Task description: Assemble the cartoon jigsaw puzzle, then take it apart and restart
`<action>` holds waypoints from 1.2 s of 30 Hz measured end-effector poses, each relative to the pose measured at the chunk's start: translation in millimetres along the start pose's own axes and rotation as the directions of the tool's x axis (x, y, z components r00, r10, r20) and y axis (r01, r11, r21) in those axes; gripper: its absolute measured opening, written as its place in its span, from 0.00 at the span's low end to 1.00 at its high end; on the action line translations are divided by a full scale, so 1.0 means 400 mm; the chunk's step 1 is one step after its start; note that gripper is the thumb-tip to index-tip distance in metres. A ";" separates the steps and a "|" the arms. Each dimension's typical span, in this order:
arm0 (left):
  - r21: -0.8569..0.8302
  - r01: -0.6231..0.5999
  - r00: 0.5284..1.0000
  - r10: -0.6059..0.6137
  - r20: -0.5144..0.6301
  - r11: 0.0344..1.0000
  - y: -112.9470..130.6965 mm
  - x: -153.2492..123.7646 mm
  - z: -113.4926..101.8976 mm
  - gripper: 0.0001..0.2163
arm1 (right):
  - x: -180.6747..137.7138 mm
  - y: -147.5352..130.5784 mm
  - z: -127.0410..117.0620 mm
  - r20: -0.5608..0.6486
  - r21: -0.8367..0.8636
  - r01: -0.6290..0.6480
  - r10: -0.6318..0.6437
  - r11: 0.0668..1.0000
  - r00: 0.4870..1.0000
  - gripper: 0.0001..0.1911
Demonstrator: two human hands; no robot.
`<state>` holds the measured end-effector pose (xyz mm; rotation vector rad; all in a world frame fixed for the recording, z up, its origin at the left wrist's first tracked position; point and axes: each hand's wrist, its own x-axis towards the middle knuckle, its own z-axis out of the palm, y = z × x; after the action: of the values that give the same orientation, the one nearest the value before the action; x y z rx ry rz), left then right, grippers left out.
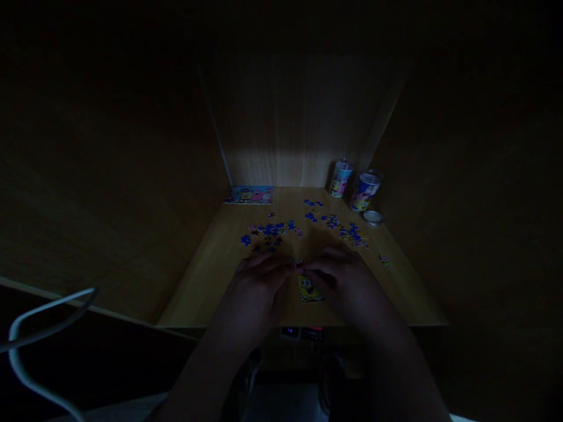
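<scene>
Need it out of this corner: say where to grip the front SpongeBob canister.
Close around the round body of the upright canister, coming from the front. A wooden side panel is close on its right, another canister stands to its left, and a flat round lid lies near its foot.

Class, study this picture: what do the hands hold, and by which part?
The fingers of the left hand and right hand seem to hold a small jigsaw piece; darkness hides which part.
</scene>
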<state>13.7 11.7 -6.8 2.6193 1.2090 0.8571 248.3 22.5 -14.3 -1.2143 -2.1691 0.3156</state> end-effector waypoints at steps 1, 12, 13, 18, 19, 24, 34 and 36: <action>0.003 0.002 1.000 -0.002 -0.008 1.000 0.001 0.000 0.000 0.20 | 0.000 0.000 0.000 -0.001 -0.002 0.002 -0.002 1.000 1.000 0.07; 0.043 0.189 0.981 -0.187 -0.051 0.981 -0.005 0.026 0.003 0.14 | -0.001 0.002 0.001 0.004 -0.003 0.004 -0.004 1.000 1.000 0.07; 0.062 0.207 0.978 -0.205 -0.047 0.976 -0.008 0.030 0.005 0.13 | -0.001 0.001 0.000 0.006 -0.004 0.003 -0.003 1.000 1.000 0.07; 0.061 0.241 0.970 -0.238 -0.053 0.969 -0.018 0.041 0.015 0.07 | -0.001 0.001 0.000 0.000 -0.022 0.012 -0.012 1.000 1.000 0.07; 0.050 0.242 0.969 -0.239 -0.057 0.969 -0.020 0.041 0.016 0.07 | 0.000 0.001 0.000 0.001 -0.021 0.017 -0.017 1.000 1.000 0.07; 0.008 0.237 0.970 -0.237 -0.058 0.971 -0.026 0.041 0.017 0.07 | 0.002 0.001 0.000 -0.001 -0.016 0.010 -0.010 1.000 1.000 0.07; 0.099 0.174 0.984 -0.169 -0.052 0.980 -0.003 0.054 0.012 0.08 | -0.002 0.006 0.005 0.008 -0.017 0.007 -0.007 1.000 1.000 0.06; 0.127 0.194 0.980 -0.189 -0.056 0.973 0.001 0.057 0.014 0.08 | -0.001 0.005 0.004 0.000 -0.020 0.009 -0.009 1.000 1.000 0.06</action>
<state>28.6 28.9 -1.2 2.5385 1.5503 0.8281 248.8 23.3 -16.8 -1.2147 -2.1818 0.2911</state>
